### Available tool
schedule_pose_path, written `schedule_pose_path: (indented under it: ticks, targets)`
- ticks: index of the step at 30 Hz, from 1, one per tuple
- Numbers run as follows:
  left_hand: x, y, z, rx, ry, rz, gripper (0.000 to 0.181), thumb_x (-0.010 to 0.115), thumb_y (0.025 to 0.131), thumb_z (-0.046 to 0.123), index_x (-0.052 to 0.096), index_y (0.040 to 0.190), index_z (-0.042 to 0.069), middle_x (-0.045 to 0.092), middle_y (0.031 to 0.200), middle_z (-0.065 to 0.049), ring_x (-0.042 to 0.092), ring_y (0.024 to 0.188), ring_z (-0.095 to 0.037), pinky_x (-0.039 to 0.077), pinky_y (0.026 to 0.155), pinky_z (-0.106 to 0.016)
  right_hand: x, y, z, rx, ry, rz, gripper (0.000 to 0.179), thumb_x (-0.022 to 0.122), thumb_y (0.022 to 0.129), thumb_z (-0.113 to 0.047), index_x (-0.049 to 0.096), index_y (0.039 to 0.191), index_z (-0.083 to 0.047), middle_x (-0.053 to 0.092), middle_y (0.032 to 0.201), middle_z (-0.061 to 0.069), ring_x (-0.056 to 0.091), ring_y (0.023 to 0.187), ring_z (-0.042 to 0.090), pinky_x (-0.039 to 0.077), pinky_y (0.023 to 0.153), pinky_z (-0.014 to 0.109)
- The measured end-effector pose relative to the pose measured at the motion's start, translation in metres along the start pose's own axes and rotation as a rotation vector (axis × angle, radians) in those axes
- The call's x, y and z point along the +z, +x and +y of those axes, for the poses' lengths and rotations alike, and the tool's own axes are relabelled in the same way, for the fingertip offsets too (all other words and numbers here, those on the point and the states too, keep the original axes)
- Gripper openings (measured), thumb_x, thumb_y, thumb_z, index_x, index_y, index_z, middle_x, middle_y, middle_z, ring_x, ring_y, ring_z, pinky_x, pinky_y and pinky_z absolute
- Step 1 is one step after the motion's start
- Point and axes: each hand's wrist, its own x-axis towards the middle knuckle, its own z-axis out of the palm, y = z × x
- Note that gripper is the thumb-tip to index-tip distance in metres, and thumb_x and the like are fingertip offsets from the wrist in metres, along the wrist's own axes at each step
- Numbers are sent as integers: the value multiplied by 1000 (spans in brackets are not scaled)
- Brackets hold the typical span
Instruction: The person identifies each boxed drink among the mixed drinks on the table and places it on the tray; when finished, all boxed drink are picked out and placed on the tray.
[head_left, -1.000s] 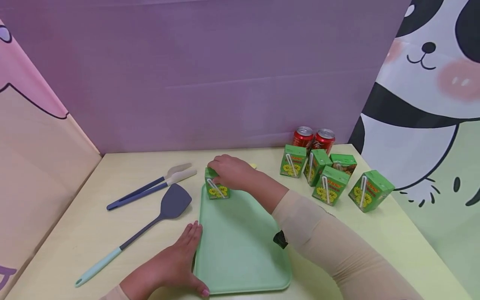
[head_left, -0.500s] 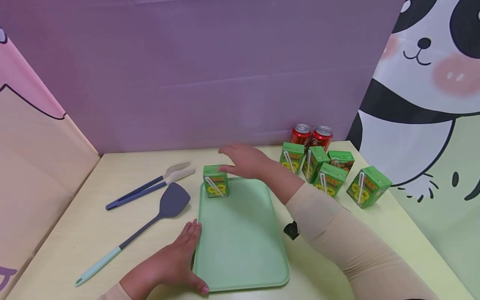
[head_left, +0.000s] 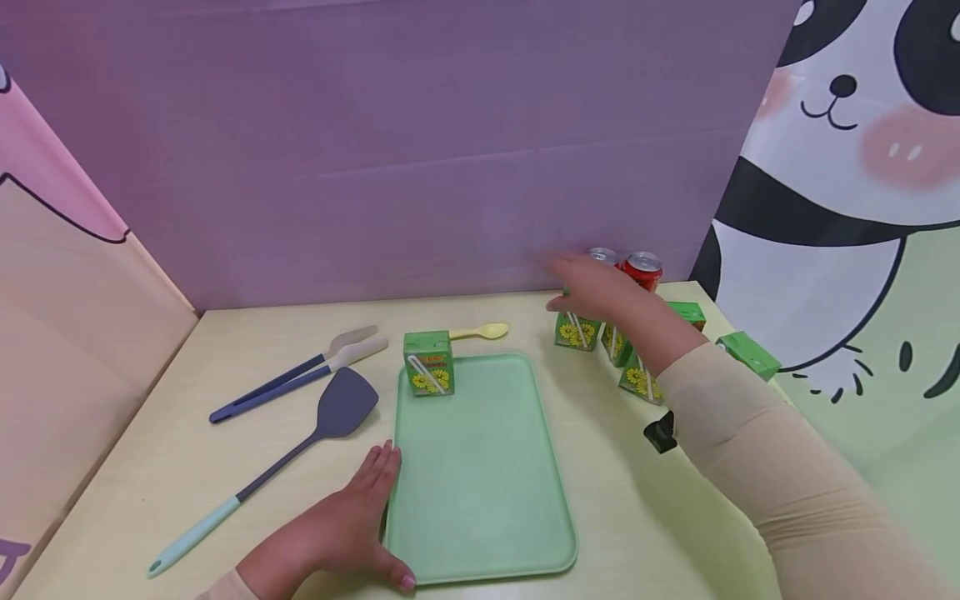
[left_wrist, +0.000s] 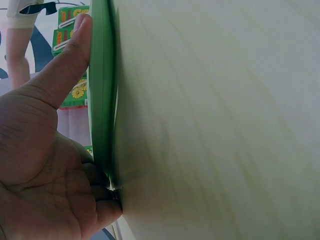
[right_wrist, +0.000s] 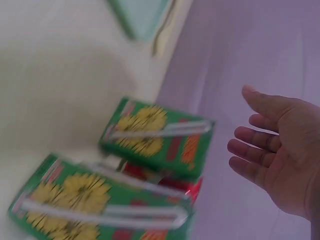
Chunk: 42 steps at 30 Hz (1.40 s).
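My left hand rests against the left edge of a light green tray, its fingers along the side and the thumb at the near corner. In the left wrist view, the thumb and fingers touch the tray's rim. A green drink carton with a straw on its front stands upright at the tray's far left corner. Holding nothing, my right hand hovers over several more drink cartons at the back right and partly hides them. The right wrist view shows its fingers apart from the nearest carton.
Two red soda cans stand behind the carton group. A yellow spoon lies beyond the tray. Left of it lie blue-handled tongs and a dark spatula with a pale green handle. A purple wall backs the table.
My right hand let go of the carton at the tray's far left corner and moved right to the carton group. The yellow spoon came into full view. The left hand stayed put.
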Motion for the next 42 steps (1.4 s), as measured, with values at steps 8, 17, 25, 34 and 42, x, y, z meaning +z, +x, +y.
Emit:
schedule_pose_path:
  ticks: [8, 17, 25, 34, 42]
  targets:
    - [2, -1, 0, 19, 7, 9, 148, 83, 51, 73, 9, 157, 2, 0, 165, -17, 1, 152, -35, 30, 113, -56, 19, 0, 32, 156, 2, -90, 68, 75, 88, -27, 44, 147, -14, 52, 142, 15, 46, 132, 36, 39, 104, 62]
    - [1, -2, 1, 34, 6, 11, 146, 83, 52, 72, 9, 157, 1, 0, 165, -17, 0, 152, -35, 29, 114, -56, 23, -2, 38, 171, 15, -83, 66, 75, 88, -24, 47, 146, -13, 54, 141, 12, 47, 131, 35, 40, 103, 61]
    - [2, -2, 0, 37, 6, 13, 147, 83, 52, 72, 9, 157, 1, 1, 165, -18, 0, 152, -36, 28, 114, -56, 10, -8, 11, 59, -16, -15, 57, 75, 88, -25, 54, 139, -12, 60, 133, 9, 55, 122, 29, 45, 103, 53]
    - [0, -1, -1, 29, 3, 12, 146, 83, 52, 73, 10, 157, 2, 0, 165, -16, 0, 152, -35, 29, 114, -56, 5, -12, -32, -97, 66, -15, 53, 74, 89, -23, 56, 137, -9, 61, 131, 7, 57, 117, 25, 48, 100, 46]
    - [-1, -1, -2, 25, 11, 9, 146, 83, 52, 73, 10, 157, 2, 0, 165, -16, 1, 152, -35, 31, 113, -57, 25, -10, -58, -189, 89, -40, 50, 74, 89, -24, 59, 134, -9, 62, 129, 7, 58, 116, 24, 47, 101, 43]
